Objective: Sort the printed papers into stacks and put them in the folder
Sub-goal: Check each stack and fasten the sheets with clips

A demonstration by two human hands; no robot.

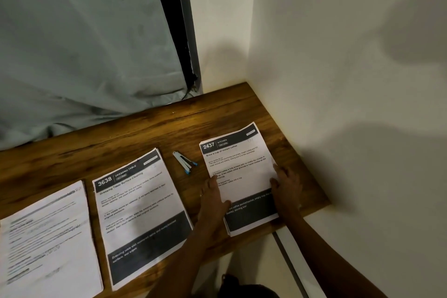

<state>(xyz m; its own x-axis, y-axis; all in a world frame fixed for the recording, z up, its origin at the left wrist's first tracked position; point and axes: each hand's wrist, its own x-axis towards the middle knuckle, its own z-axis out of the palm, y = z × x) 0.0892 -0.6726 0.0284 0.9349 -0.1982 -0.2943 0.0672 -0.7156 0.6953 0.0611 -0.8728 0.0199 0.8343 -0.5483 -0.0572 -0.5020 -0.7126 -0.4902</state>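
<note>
From the head view, a wooden counter (145, 133) set into a pale wall corner (338, 80) carries three stacks of printed papers in a row. The right stack (239, 164), headed "2437 KITCHEN", lies near the counter's right end, with its near corner just over the front edge. The left hand (214, 198) lies against this stack's left edge, its fingers (212, 182) fairly straight and close together, the thumb resting on the top sheet. The right hand (287, 186) is at the stack's right edge, its fingers (277, 172) only lightly bent and touching the paper's edge; neither hand is closed round the stack. The middle stack (137, 210), headed "3638 DRESSING TABLE", lies flat, well apart from the hands. The left stack (46, 244) lies just beside it, its print blurred and partly cut off by the frame. A small white-and-blue tool (185, 162) lies on the counter between the middle and right stacks, touching neither. A grey curtain (72, 43) hangs behind the counter.
</note>
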